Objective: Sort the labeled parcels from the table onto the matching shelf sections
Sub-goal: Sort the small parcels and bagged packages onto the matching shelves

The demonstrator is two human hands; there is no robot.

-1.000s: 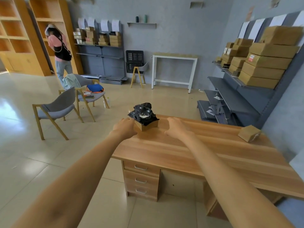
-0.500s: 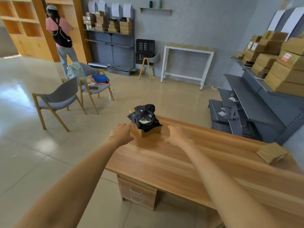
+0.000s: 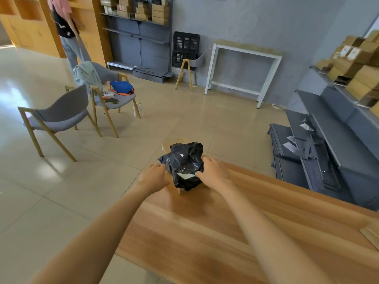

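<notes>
Now our left hand point(image 3: 154, 175) presses against the left side of the crumpled black plastic parcel point(image 3: 185, 165), while our right hand point(image 3: 212, 172) curls its fingers onto the right side. That parcel sits atop a small brown cardboard box point(image 3: 171, 144) at the far corner of the wooden surface point(image 3: 215, 232). Two grey chairs point(image 3: 59, 117) stand beyond on the tiled floor.
</notes>
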